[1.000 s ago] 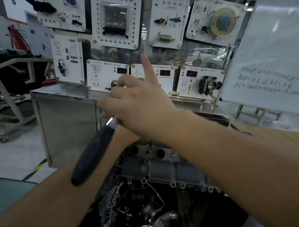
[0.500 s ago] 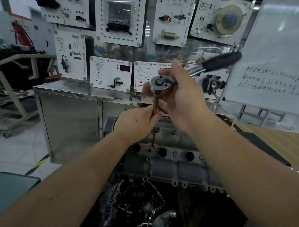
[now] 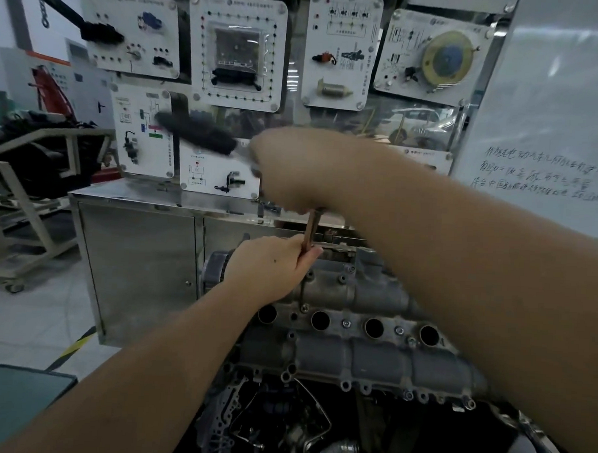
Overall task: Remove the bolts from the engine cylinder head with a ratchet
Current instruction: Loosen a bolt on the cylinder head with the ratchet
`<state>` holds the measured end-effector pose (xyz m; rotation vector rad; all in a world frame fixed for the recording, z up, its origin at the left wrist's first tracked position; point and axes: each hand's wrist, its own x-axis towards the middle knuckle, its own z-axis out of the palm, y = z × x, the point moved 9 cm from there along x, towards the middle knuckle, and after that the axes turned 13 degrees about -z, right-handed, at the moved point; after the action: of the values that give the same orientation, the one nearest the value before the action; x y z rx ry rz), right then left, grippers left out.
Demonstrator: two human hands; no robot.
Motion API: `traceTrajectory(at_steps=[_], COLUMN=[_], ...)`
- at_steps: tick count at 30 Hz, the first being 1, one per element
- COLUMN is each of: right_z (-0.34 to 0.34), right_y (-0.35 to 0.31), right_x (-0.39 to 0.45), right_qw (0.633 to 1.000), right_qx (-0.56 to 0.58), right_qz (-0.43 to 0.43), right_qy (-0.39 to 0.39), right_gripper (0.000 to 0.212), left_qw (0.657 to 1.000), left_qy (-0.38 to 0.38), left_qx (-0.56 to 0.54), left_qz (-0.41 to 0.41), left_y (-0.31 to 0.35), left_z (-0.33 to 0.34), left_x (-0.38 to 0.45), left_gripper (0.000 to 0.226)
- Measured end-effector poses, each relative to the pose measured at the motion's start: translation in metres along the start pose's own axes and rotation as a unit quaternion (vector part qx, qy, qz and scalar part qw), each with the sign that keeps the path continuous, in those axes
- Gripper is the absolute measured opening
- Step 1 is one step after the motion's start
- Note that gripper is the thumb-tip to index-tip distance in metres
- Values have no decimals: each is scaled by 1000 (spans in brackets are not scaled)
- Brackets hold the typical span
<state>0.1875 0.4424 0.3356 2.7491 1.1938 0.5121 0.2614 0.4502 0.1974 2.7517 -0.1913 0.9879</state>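
The grey engine cylinder head [image 3: 353, 352] lies in front of me with a row of round ports along its top. A ratchet stands over it on a long extension bar [image 3: 312, 228], which runs down to a bolt [image 3: 303, 307] at the head's left part. My right hand [image 3: 293, 171] grips the ratchet's head end; its black handle [image 3: 195, 132] points left, blurred by motion. My left hand [image 3: 271, 269] is curled round the extension bar lower down. Several other bolts [image 3: 346, 323] sit between the ports.
A steel cabinet [image 3: 138, 264] stands behind the engine, with a wall of training panels [image 3: 236, 52] above it. A whiteboard [image 3: 552, 117] is at the right. A dark tray corner [image 3: 12, 405] lies at lower left. Wiring and engine parts [image 3: 275, 424] sit below the head.
The ratchet handle has swung round from pointing upper right to pointing left, turned by my right hand. My left hand has stayed on the extension bar.
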Motion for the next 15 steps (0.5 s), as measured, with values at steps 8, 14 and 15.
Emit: traceTrajectory(at_steps=[8, 14, 15], right_z=[5, -13, -13], right_y=[-35, -15, -17], right_x=[-31, -59, -58], right_qw=[913, 834, 830], right_qx=[-218, -145, -133], right_qz=[-173, -200, -209], right_qy=[299, 494, 500], right_gripper=[15, 15, 15], left_qw=[998, 999, 998], left_qy=[-35, 12, 16], left_qx=[40, -36, -45], left_qz=[-21, -26, -32], left_y=[-10, -2, -3], left_z=[14, -7, -8], left_x=[4, -3, -3], left_gripper=[32, 38, 39])
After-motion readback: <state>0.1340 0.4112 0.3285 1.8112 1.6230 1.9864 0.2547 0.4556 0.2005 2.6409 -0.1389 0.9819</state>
